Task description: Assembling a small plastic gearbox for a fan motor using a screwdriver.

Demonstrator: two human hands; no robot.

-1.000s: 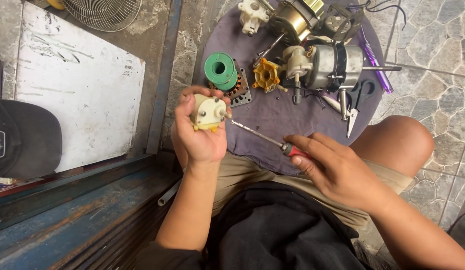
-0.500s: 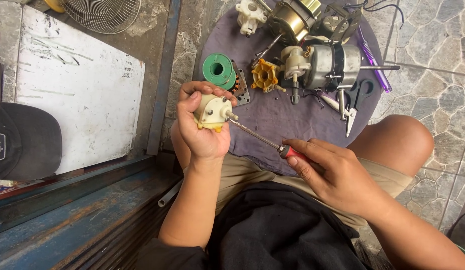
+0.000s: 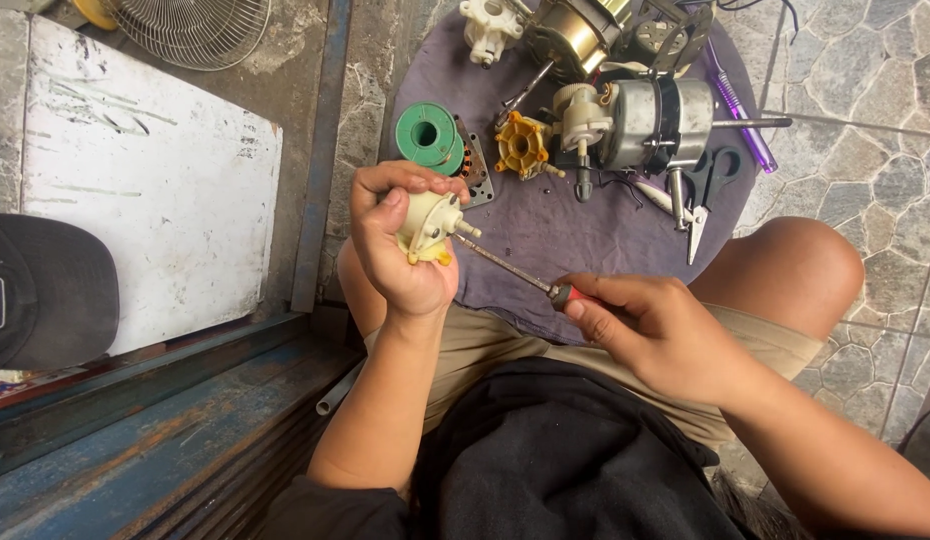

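My left hand grips a small cream plastic gearbox part with a short shaft sticking out to the right. My right hand holds a screwdriver by its red handle. The metal tip of the screwdriver rests against the cream part. Both hands are above my lap, over the near edge of a purple cloth.
On the cloth lie a green wire spool, a yellow plastic hub, a silver fan motor, a brass-coloured motor, scissors and a purple pen. A white board, a fan grille and a dark cap are left.
Both hands have stayed close together; the screwdriver tip stays at the cream part, and my right hand has shifted slightly on the handle.
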